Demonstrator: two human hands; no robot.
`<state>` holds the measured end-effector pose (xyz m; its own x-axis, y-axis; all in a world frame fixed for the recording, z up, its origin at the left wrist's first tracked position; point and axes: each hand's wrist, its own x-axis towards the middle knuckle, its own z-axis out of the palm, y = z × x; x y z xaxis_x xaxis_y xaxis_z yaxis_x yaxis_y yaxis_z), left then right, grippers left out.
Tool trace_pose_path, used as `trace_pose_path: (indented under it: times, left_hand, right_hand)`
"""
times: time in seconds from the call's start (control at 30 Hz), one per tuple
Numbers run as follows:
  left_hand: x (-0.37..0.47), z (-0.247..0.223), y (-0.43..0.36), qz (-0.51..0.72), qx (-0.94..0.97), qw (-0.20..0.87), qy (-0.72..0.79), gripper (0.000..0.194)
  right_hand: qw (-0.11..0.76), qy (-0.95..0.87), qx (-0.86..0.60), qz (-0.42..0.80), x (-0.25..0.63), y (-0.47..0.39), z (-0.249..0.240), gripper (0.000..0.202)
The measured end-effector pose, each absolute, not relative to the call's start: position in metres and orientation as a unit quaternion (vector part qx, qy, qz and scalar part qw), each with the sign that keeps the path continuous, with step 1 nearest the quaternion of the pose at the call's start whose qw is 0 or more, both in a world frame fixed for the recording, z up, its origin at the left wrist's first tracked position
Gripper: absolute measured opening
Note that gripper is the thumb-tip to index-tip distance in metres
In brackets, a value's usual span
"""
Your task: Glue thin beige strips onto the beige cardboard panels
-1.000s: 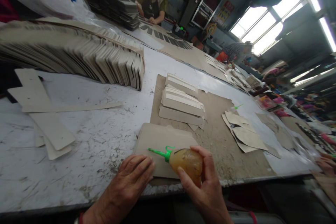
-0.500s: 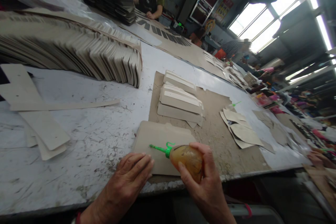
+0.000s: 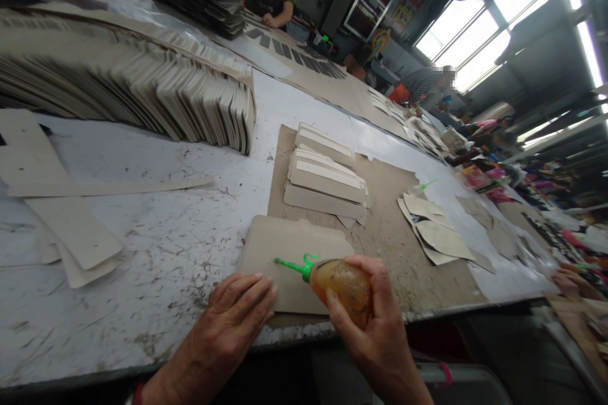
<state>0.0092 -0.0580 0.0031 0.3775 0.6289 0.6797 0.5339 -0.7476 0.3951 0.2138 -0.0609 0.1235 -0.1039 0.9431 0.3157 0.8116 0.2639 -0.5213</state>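
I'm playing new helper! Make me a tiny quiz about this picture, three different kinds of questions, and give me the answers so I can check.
1. Pick one: what colour is the nozzle on the bottle? A red, B green, C blue.
2. True or false: the bottle stands up by itself, with nobody holding it.
3. Fill in the gap: the fingers of the left hand rest on the flat beige ___ below the nozzle.

Key:
1. B, green.
2. False: the right hand is holding it.
3. Card.
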Motion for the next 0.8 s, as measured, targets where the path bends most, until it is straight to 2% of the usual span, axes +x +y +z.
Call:
trace_pose_path:
  times: [0.23,0.53,0.8]
  left_hand:
    - [0.009,0.0,-0.059,0.428,0.829,0.067,0.352,0.031]
    - [0.01,0.001,-0.058,0.441,0.819,0.059,0.362,0.029]
    - [0.011,0.0,-0.057,0.442,0.819,0.054,0.361,0.028]
  right_hand:
    - [0.302,-0.745,-0.575,0.154,0.205,-0.061,0.121,0.038]
    - [0.3,-0.74,-0.591,0.118,0.211,-0.059,0.125,0.037]
    - [0.294,-0.753,-0.569,0.149,0.204,-0.059,0.125,0.038]
